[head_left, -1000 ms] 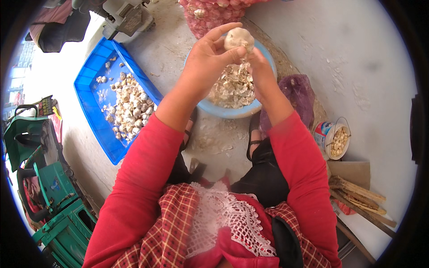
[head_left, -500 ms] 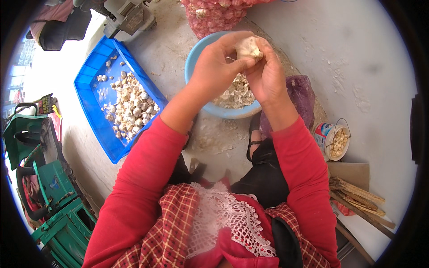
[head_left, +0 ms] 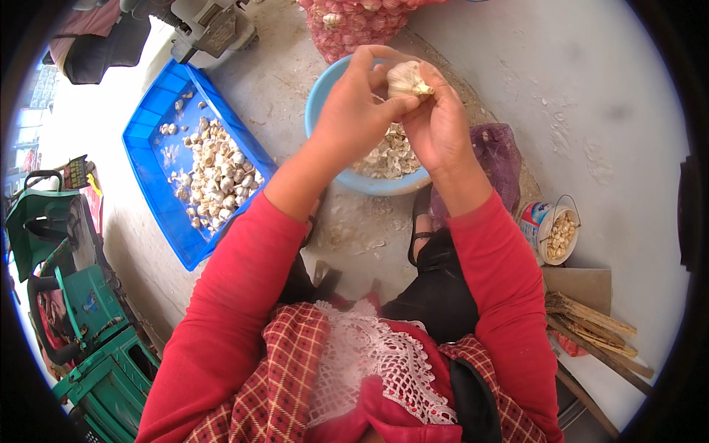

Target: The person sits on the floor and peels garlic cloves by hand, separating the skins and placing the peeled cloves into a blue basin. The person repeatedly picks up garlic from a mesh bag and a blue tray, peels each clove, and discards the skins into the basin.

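A whitish garlic bulb (head_left: 405,80) is held up between my two hands, above a light blue basin (head_left: 316,103). My left hand (head_left: 354,100) curls round its left side, thumb underneath and fingers over the top. From the right, my right hand (head_left: 442,122) pinches the bulb near its pale stem end with thumb and fingers. Loose garlic skins (head_left: 388,156) lie in the basin below my wrists. To the left, a blue tray (head_left: 148,159) bears a heap of whole garlic bulbs (head_left: 220,173).
A red mesh sack of garlic (head_left: 351,29) stands beyond the basin. A purple mesh bag (head_left: 496,166) lies right of it, near a small bucket (head_left: 538,229) of peeled cloves. Wooden sticks (head_left: 594,332) lie at the lower right; green plastic crates (head_left: 103,347) stand at the left.
The bulb has turned a little in my hands and more of its side shows. My left fingers have lifted and bent slightly; both hands stay over the basin.
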`<action>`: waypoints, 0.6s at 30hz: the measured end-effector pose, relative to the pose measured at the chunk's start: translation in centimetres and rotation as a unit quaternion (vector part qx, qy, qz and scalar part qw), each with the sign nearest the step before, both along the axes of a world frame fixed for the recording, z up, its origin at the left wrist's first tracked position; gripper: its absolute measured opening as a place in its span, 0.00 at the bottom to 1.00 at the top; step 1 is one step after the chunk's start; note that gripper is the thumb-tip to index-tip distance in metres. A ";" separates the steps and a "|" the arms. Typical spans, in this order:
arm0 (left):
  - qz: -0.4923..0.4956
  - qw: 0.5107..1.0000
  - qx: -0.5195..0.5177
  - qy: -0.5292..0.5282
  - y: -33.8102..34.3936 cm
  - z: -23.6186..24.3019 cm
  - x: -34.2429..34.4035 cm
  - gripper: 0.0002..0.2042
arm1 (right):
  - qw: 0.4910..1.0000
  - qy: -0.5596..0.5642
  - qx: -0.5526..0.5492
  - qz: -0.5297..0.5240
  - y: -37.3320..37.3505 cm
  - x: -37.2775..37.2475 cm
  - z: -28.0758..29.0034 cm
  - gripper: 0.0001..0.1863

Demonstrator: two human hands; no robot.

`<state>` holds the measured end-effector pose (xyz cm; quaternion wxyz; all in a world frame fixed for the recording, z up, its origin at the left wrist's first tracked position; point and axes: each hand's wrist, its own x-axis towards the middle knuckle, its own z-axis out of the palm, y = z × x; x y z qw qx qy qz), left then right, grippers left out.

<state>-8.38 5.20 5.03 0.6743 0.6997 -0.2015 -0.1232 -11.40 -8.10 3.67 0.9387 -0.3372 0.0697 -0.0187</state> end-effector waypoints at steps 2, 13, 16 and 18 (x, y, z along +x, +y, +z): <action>0.002 1.000 0.013 -0.008 0.0 0.0 -0.1 0.24 | 1.000 -0.005 0.001 -0.010 0.1 0.0 0.0 0.13; -0.068 0.993 0.012 -0.100 -0.2 0.2 -0.5 0.25 | 0.987 0.004 0.154 0.035 -2.0 0.8 -2.5 0.13; -0.072 0.996 -0.053 0.002 0.0 0.2 0.0 0.26 | 0.996 0.061 0.056 -0.026 -1.9 1.0 -3.0 0.14; -0.068 0.986 -0.119 0.092 0.2 0.3 0.2 0.25 | 0.989 0.130 -0.001 -0.073 -1.6 0.9 -3.2 0.15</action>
